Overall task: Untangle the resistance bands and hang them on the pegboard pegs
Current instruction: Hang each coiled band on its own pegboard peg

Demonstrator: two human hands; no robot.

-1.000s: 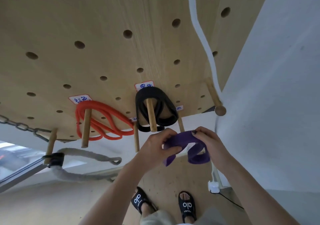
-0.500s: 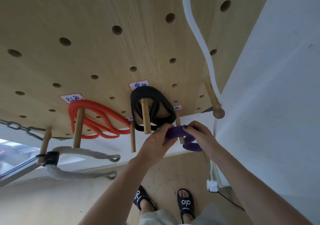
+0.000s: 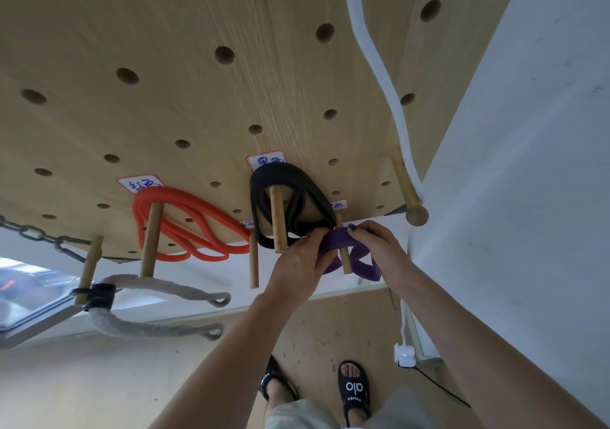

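- Left hand [image 3: 298, 262] gripping the purple band [image 3: 338, 242] from the left, fingers curled round its flat strap.
- Right hand [image 3: 374, 243] pinching the same band from the right, thumb and dark-nailed fingertips closed on its upper edge.
- Purple band looped over a wooden peg [image 3: 344, 257] at the lower edge of the pegboard [image 3: 198, 105], just right of the black band [image 3: 287, 194]. Long axis roughly left to right between the two hands; loose folds drooping below the peg toward the right.
- Appearance: wide, flat, matte purple strap, twisted into overlapping loops.
- Black band hung on its own peg under a handwritten label [image 3: 265, 161]; orange band [image 3: 191, 224] hung in several loops on a peg further left, also labelled.
- Noted elsewhere: grey rope [image 3: 158, 296] and chain [image 3: 36, 233] at left, white cord [image 3: 379, 72] running down at right.
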